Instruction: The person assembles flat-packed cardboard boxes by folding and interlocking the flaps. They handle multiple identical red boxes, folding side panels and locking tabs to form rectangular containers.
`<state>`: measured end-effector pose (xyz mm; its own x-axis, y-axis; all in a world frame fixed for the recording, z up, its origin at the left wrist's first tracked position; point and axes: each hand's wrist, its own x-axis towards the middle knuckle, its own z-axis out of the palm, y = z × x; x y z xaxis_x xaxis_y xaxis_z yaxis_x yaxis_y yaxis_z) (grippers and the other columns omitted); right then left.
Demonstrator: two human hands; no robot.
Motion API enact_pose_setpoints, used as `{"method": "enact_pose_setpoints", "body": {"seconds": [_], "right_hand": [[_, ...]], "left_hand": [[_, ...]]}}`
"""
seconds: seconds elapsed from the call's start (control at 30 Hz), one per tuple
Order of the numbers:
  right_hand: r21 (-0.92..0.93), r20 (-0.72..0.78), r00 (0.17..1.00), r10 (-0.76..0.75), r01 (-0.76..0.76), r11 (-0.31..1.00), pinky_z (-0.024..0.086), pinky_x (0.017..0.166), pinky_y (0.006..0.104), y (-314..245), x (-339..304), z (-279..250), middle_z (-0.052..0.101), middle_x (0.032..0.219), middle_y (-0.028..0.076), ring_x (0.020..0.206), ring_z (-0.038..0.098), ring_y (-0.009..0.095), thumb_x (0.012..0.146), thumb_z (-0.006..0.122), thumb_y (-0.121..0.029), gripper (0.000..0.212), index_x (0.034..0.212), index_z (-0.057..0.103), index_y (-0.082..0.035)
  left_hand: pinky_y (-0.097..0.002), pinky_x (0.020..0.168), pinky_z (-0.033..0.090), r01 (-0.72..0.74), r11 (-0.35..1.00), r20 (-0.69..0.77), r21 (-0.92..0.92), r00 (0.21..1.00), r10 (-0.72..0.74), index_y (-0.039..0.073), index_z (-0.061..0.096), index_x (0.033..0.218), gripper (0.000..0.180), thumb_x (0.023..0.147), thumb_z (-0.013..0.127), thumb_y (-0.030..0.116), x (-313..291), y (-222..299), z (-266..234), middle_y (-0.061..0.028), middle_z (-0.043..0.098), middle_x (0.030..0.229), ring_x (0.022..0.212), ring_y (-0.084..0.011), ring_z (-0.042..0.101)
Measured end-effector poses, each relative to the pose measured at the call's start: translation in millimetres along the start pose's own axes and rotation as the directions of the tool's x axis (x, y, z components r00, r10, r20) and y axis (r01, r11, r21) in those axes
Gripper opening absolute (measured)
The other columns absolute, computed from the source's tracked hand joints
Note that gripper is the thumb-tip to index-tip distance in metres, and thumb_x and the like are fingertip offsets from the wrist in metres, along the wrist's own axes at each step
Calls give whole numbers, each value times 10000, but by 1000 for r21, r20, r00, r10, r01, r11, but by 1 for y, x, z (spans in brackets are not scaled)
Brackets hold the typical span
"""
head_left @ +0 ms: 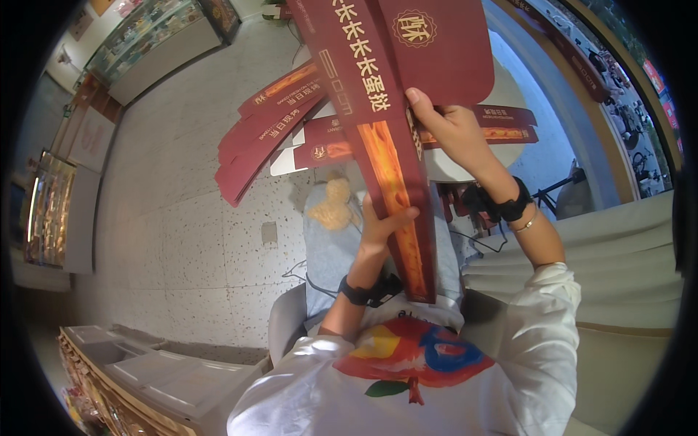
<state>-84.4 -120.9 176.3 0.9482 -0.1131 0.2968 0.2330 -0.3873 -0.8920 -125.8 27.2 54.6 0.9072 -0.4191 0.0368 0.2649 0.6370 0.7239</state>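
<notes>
A long dark red cardboard box (389,167) with a printed strip of orange food runs from near my chest up past the top of the view. A wide rounded flap (447,51) stands out at its far right. My left hand (382,225) is closed round the lower part, thumb lying across the printed strip. Higher up, my right hand (451,134) grips the right edge, its thumb on the red side near the flap; its other fingers are partly hidden. Beyond the box, several flat red cartons (273,134) lie fanned out to the left.
Under the cartons is a round pale table (509,156), partly covered. A fluffy yellow toy (334,207) rests by my lap. Glass display cases (156,43) stand at the far left, a window with a ledge at right. A pale curtain or cloth (582,254) hangs at my right.
</notes>
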Motion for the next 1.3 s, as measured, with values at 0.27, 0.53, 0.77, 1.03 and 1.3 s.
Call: {"method": "enact_pose_setpoints", "body": {"seconds": [0.27, 0.53, 0.77, 1.03, 1.3], "right_hand": [[82, -12, 998, -61, 62, 995, 418, 632, 258, 40, -23, 3, 552, 755, -23, 700, 479, 62, 991, 548, -301, 316, 930, 611, 3], [107, -26, 999, -36, 38, 994, 422, 662, 252, 62, -55, 4, 553, 795, -24, 734, 475, 73, 987, 546, -212, 224, 956, 592, 5], [-121, -50, 993, -107, 100, 988, 436, 648, 261, 80, -89, 11, 578, 809, -2, 736, 517, 90, 972, 568, -155, 168, 972, 608, 8], [271, -150, 988, 28, 14, 963, 360, 524, 221, 24, -17, -18, 528, 648, -38, 584, 449, 36, 985, 561, -303, 344, 808, 631, -18], [-28, -103, 994, -23, 20, 999, 412, 563, 272, 41, -10, -6, 586, 668, 24, 639, 489, 60, 966, 563, -332, 417, 891, 634, 72]], "left_hand": [[-263, 745, 520, 50, 999, 4, -22, 999, -50, -1, 640, 1071, 369, 718, 743, -37, 6, -2, -1, -38, 672, 917, 815, -138, 649], [-328, 821, 535, 156, 987, 41, 32, 987, -158, 15, 500, 1254, 553, 730, 663, -57, 10, -20, -20, -93, 619, 1084, 953, -203, 641], [-318, 923, 481, 34, 997, 11, -65, 999, -33, -2, 517, 1232, 575, 681, 680, -30, 10, -13, -20, -82, 629, 1098, 1035, -180, 612], [-342, 1006, 411, -27, 912, 173, 409, 984, -49, 14, 392, 1394, 855, 656, 823, 44, 4, -16, -21, -97, 526, 1298, 1196, -194, 501], [-324, 891, 478, 266, 963, 121, 48, 955, -270, -4, 480, 1299, 692, 668, 761, 36, -28, -18, -8, -88, 610, 1138, 1032, -194, 596]]}}
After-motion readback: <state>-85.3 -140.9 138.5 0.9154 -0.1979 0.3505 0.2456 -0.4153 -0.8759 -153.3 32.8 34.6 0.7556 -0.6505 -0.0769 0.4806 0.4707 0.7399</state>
